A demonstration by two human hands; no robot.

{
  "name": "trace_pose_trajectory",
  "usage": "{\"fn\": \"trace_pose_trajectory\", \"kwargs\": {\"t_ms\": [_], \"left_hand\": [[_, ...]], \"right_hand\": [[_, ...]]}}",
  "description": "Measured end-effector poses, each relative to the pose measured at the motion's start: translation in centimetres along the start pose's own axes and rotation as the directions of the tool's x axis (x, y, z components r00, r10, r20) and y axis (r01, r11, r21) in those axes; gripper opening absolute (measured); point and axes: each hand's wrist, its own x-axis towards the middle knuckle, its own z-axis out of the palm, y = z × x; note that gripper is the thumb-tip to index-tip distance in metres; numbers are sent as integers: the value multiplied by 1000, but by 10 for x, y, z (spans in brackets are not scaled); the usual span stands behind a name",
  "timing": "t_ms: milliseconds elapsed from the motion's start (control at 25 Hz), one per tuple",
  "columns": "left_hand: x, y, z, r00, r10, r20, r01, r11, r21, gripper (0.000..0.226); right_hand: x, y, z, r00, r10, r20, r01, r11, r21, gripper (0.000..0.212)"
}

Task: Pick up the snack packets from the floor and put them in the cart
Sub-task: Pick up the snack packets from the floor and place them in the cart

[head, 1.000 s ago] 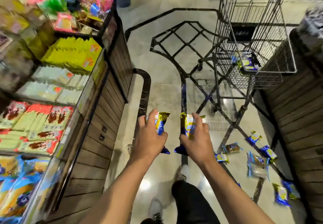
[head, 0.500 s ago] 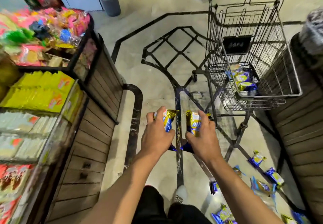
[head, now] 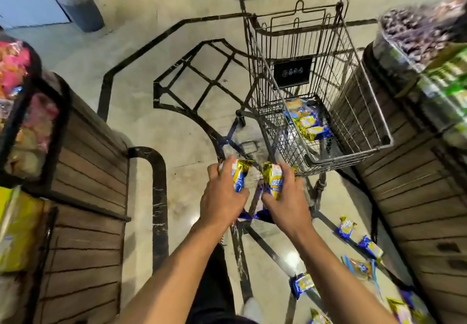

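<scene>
My left hand (head: 222, 197) grips a yellow-and-blue snack packet (head: 238, 175). My right hand (head: 285, 197) grips a second packet of the same kind (head: 274, 179). Both hands are side by side, just short of the near left corner of the wire shopping cart (head: 376, 111). A few packets (head: 309, 124) lie in the cart's basket. Several more packets lie on the floor at the lower right, among them one (head: 346, 226) nearest the cart and one (head: 302, 284) closer to my feet.
A wooden display counter (head: 83, 197) with sweets stands on the left. Another wooden counter (head: 414, 197) stands on the right, tight against the cart. A grey planter (head: 80, 11) is at the far left. Pale marble floor (head: 187, 131) lies between them.
I have stepped toward the cart; it now looks larger and closer. Both hands keep their packets and have come nearer its front edge. The floor packets have slid lower in view.
</scene>
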Motion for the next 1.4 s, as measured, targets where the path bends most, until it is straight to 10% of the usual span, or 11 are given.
{"fn": "trace_pose_trajectory", "kwargs": {"t_ms": [1040,1400], "left_hand": [[357,215,112,814,357,457,-450,886,109,83],[427,263,209,668,354,655,-568,811,142,85]], "right_hand": [[318,23,-104,832,427,-355,-383,904,190,82],[378,88,-134,644,653,-398,-581,756,300,84]]}}
